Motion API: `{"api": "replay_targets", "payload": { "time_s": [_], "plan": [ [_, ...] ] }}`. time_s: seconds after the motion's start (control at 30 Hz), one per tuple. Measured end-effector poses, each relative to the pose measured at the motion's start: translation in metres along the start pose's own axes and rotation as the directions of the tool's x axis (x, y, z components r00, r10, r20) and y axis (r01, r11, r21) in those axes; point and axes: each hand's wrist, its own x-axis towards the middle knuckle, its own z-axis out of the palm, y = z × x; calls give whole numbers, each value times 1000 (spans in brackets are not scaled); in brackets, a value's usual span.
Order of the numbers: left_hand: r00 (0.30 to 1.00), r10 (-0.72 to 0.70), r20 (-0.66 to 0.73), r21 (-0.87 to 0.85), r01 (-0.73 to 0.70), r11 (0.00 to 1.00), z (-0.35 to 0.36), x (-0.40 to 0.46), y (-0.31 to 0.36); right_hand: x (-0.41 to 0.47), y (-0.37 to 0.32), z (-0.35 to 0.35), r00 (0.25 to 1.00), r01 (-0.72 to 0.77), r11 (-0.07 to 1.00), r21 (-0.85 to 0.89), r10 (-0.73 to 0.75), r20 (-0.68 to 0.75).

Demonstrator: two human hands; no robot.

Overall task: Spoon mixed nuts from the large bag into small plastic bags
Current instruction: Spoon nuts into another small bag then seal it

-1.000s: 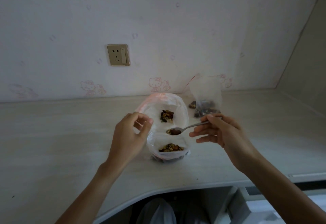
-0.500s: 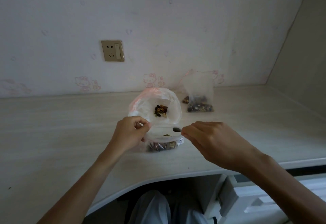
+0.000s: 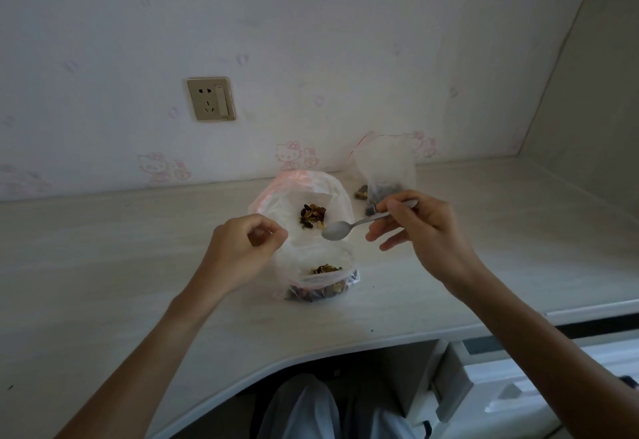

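**Spoon empty above open bag mouth; nuts lie below and toward the wearer**

Spoon (image 3: 359,225): metal, held roughly level, long axis running from upper right at the handle down-left to the bowl. Bowl appears empty, facing up, hanging over the mouth of the bag in hand, just right of centre.

Mixed nuts (image 3: 312,216): one small cluster visible through or against the far wall of the bag, immediately left of the spoon bowl. A larger heap (image 3: 321,286) settled at the bag's base on the near side, below and toward the wearer from the bowl. Judged the likelier target for a scoop; would call for a dip of the bowl downward and nearer.

Bag (image 3: 301,189): clear plastic with red zip strip, resting on the desk, mouth pulled wide. Whether large supply bag or small receiving bag, cannot tell for certain.

Right hand (image 3: 420,231): thumb and forefinger pinched on the spoon handle near its end, remaining fingers loosely spread beneath. Nearer of the two to the second bag.

Left hand (image 3: 242,252): fingers curled, thumb and forefinger pinched on the left rim of the bag, keeping the mouth open.

Second bag (image 3: 387,169): smaller, upright against the wall, behind the right hand, some nuts in its bottom, a few loose just beside it.

Desk (image 3: 103,265): pale wood grain. Wall socket (image 3: 211,98) well apart, above left.
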Motion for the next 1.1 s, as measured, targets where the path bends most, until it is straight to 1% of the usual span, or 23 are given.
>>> {"api": "replay_targets", "payload": {
  "time_s": [0.1, 0.17, 0.23, 0.3, 0.37, 0.43, 0.5, 0.57, 0.63, 0.77, 0.87, 1.0, 1.1],
  "plan": [
    [995, 70, -70, -4, -71, 998, -3, 10, 2, 13, 8, 6, 998, -36, 999, 13, 37, -59],
    [978, 111, -175, -2, -114, 994, -3, 20, 3, 23, 14, 12, 994, -63, 998, 15, 64, -91],
    [949, 148, -278, 49, -140, 989, -2, 32, 2, 33, 22, 20, 989, -97, 995, 12, 98, -108],
    [937, 156, -313, 107, -129, 986, 0, 46, -1, 42, 29, 29, 985, -135, 991, 15, 136, -106],
    [964, 90, -250, 138, -57, 989, 4, 60, -3, 48, 38, 40, 978, -177, 983, 57, 182, -103],
    [991, -14, -136, 163, 36, 986, 8, 74, -2, 53, 45, 51, 965, -228, 966, 121, 240, -101],
    [993, -110, -38, 164, 115, 980, 13, 84, -2, 59, 52, 61, 955, -258, 951, 172, 278, -105],
    [987, -160, 15, 166, 155, 974, 17, 87, -3, 62, 58, 70, 943, -288, 936, 202, 314, -111],
    [988, -154, 17, 182, 148, 972, 20, 88, -8, 65, 64, 75, 936, -293, 932, 215, 326, -136],
    [997, -75, 6, 133, 73, 988, 25, 87, -15, 67, 75, 77, 938, -253, 946, 202, 291, -188],
    [999, -52, -1, 133, 52, 990, 26, 86, -18, 65, 83, 78, 940, -241, 951, 193, 278, -196],
    [999, -32, -43, 126, 37, 991, 26, 88, -17, 63, 89, 77, 945, -223, 960, 171, 256, -204],
    [999, -12, -35, 116, 16, 993, 27, 87, -15, 63, 89, 76, 941, -229, 959, 165, 262, -215]
  ]
}}
